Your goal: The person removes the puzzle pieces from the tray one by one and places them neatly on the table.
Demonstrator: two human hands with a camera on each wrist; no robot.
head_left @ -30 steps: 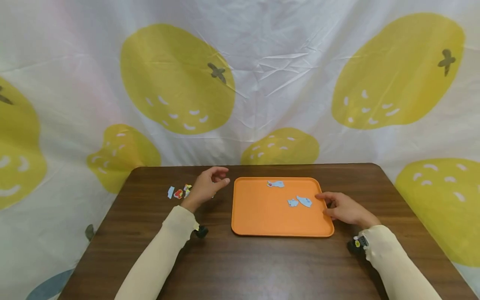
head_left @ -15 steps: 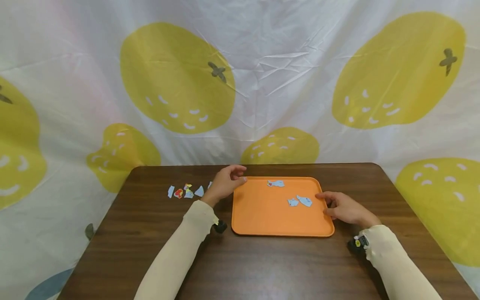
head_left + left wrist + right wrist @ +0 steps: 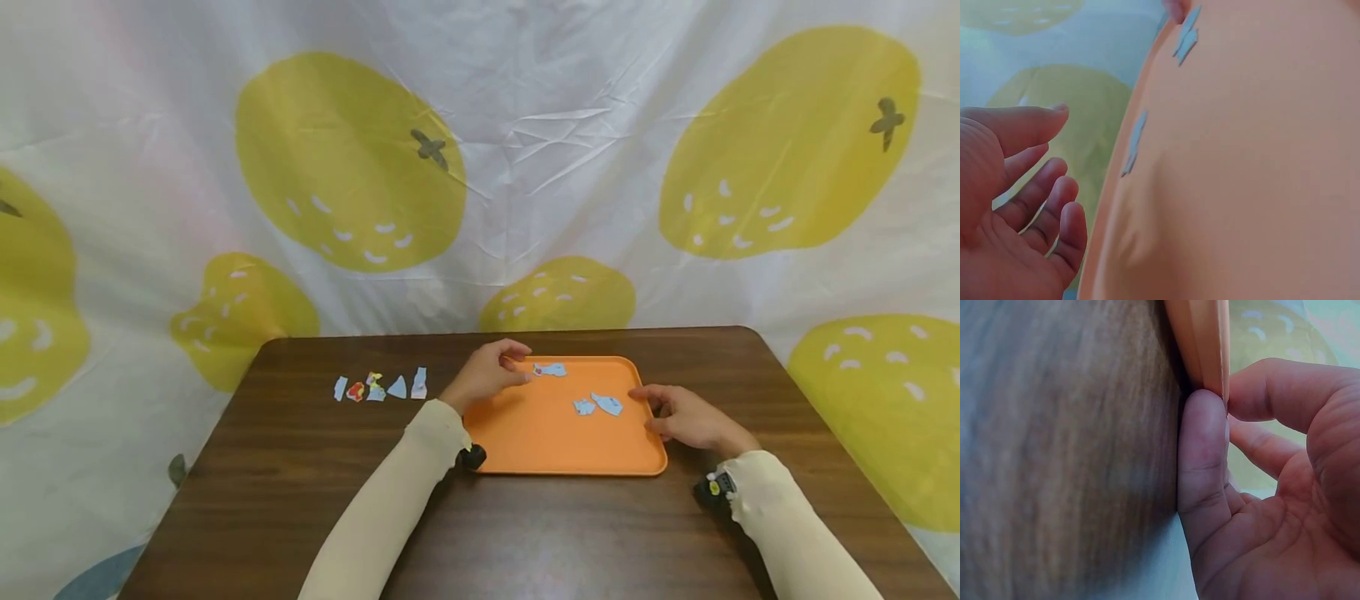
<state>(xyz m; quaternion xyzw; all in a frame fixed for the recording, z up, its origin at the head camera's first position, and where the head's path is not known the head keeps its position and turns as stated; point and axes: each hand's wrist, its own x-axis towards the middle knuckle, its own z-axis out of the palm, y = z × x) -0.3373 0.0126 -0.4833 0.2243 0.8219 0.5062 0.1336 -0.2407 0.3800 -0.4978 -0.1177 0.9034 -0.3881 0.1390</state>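
My left hand [image 3: 489, 372] hovers over the left part of an orange tray [image 3: 555, 454], fingers loosely bent, thumb apart from them, nothing held. In the left wrist view this hand [image 3: 1029, 194] shows an empty palm beside the tray's rim [image 3: 1127, 144]. My right hand [image 3: 686, 417] holds the tray's right edge; in the right wrist view the thumb [image 3: 1204, 437] and forefinger meet at the tray edge [image 3: 1204, 350]. On the tray lie flat, irregular light-blue pieces: one piece [image 3: 551, 369] near the back rim, a small piece [image 3: 584, 407] and a larger piece [image 3: 607, 404] side by side.
Left of the tray, several more cut pieces lie in a row on the brown wooden table [image 3: 300, 467], including a red-and-yellow piece [image 3: 355, 391] and a tall blue piece [image 3: 418, 383]. A white curtain [image 3: 517, 167] with yellow fruit prints hangs behind the table.
My left hand has moved right, from beside the row of pieces to over the tray, uncovering the row's right-hand pieces. The right hand stays at the tray's edge.
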